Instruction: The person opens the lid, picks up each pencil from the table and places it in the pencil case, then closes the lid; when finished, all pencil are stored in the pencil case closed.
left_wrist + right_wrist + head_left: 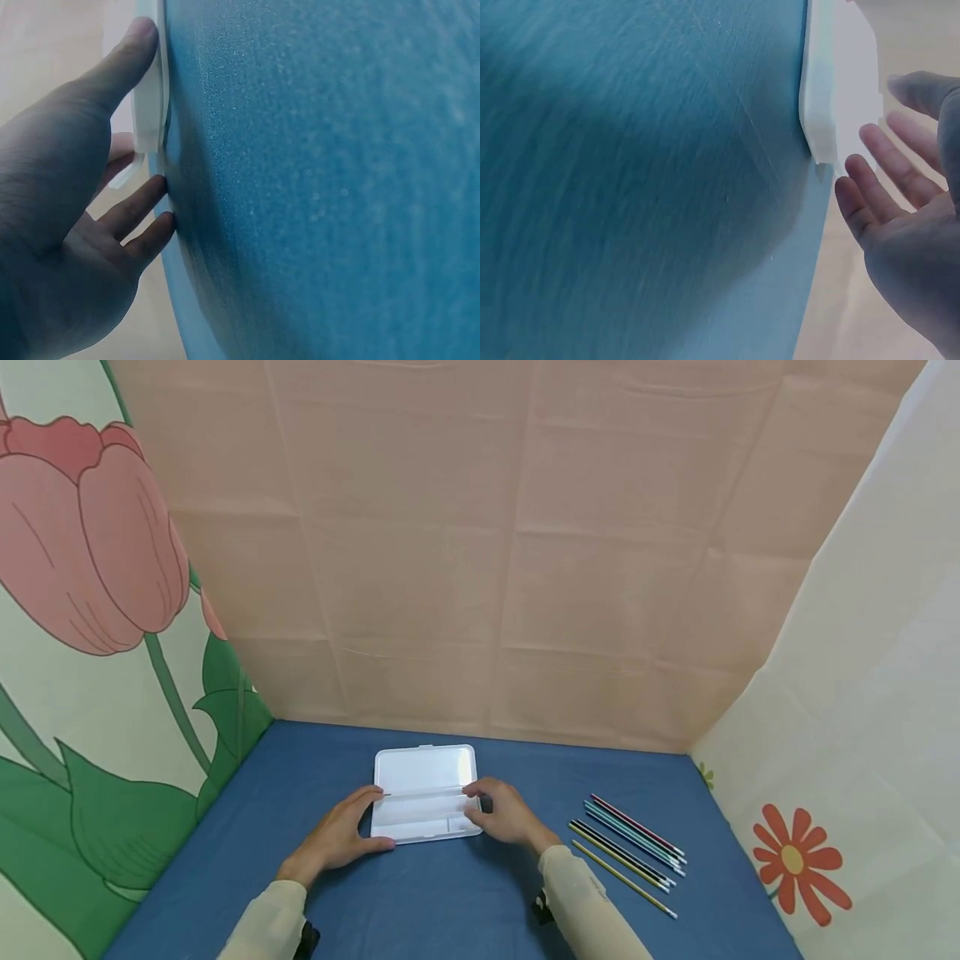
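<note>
A white plastic pencil case (420, 810) lies on the blue cloth with its hinged lid (423, 770) laid back. Around its left end, my left hand (341, 831) holds the case, thumb on the front edge and index finger near the hinge. The left wrist view shows that thumb (124, 64) against the case wall (150, 105). At the right end is my right hand (506, 812), its fingers and thumb spread apart over the case's edge. Seen from the right wrist, its fingers (889, 161) are loosely extended beside the case (821, 90); contact cannot be made out.
To the right lie several pencils with white ends: red and teal ones (637, 831), black and yellow ones (622, 856), and a separate yellow pencil (624, 878). A beige cloth wall (480, 568) stands behind the blue table (420, 902), with printed flower curtains on both sides.
</note>
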